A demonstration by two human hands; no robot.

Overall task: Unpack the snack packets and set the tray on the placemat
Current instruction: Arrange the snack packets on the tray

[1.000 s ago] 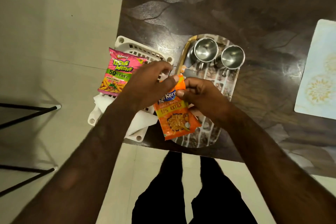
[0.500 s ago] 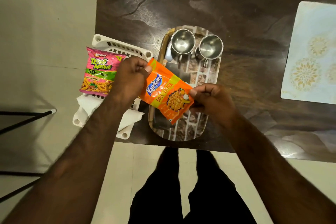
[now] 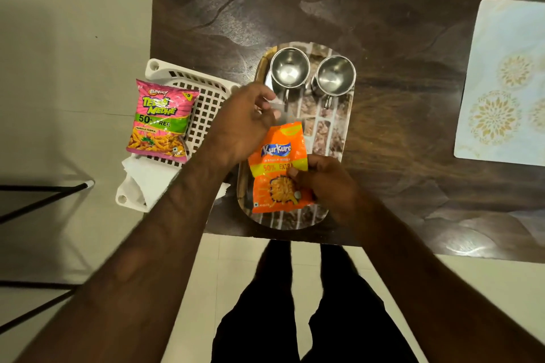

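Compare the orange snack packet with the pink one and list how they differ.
The orange packet is held over the tray by the right hand; the pink packet lies untouched on the white basket. The orange packet reads "50% extra", the pink "50% free". Both are small pouches picturing orange snack sticks.

A single head-worn wide-angle camera looks almost straight down from above at the near edge of the dark bench (image 3: 383, 23), close enough that both forearms fill the lower frame, with pale floor (image 3: 59, 38) to the left.
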